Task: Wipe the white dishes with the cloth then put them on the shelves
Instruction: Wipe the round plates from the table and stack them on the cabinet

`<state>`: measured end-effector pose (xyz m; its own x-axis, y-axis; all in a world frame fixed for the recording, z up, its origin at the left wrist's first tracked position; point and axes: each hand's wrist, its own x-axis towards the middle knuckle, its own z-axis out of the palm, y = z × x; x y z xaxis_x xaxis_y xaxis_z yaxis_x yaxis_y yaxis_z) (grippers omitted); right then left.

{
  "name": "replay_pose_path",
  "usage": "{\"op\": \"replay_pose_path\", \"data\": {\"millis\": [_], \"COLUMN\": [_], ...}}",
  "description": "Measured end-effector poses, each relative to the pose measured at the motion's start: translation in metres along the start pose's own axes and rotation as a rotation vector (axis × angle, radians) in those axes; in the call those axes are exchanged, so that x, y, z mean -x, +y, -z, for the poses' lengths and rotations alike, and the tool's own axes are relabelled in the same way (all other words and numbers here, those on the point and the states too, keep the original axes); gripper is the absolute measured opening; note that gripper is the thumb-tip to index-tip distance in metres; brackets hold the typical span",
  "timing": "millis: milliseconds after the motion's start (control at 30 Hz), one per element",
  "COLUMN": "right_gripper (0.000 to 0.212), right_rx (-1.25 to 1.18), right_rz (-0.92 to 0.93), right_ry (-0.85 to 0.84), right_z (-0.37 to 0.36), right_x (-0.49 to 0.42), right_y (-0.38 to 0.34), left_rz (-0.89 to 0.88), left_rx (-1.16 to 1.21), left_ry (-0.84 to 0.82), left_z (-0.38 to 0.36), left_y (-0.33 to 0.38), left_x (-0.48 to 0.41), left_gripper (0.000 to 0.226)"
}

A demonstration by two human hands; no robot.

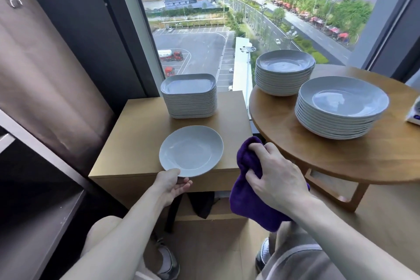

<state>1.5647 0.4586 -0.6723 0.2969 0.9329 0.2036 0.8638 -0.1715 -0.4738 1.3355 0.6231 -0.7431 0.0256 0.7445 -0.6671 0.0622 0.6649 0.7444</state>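
White round plate (191,150) is pinched at its near rim by the left hand (173,185), overhanging the bench (141,125) edge; purple cloth (246,198) is gripped by the right hand (276,179). With a weak pinch, the plate could be tipped off.

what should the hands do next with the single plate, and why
Probably bring the purple cloth onto the plate and start wiping: the left hand pinches its near rim, and the right hand holds the cloth bunched beside it, not touching.
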Motion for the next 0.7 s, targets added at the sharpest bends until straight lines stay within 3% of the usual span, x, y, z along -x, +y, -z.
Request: {"op": "replay_pose_path", "data": {"millis": [267, 433, 533, 700], "right_gripper": [0.041, 0.044, 0.043, 0.043], "right_rx": [-0.001, -0.032, -0.077, -0.169], "right_rz": [-0.072, -0.143, -0.202, -0.314], "right_ry": [0.058, 0.116, 0.200, 0.357], "right_z": [0.008, 0.027, 0.045, 0.081], "right_x": [-0.007, -0.013, -0.012, 0.001], "right_y": [0.014, 0.020, 0.028, 0.064], "left_rz": [0.022, -0.023, -0.081, -0.176], "left_rx": [0.156, 0.185, 0.229, 0.030], "left_ry": [-0.074, 0.108, -0.073, -0.367], "left_z": [-0.021, -0.045, -0.083, -0.171], "left_y": [0.007, -0.005, -0.002, 0.031], "left_x": [0.008, 0.036, 0.058, 0.088], "left_gripper": [0.034, 0.013, 0.008, 0.012]}}
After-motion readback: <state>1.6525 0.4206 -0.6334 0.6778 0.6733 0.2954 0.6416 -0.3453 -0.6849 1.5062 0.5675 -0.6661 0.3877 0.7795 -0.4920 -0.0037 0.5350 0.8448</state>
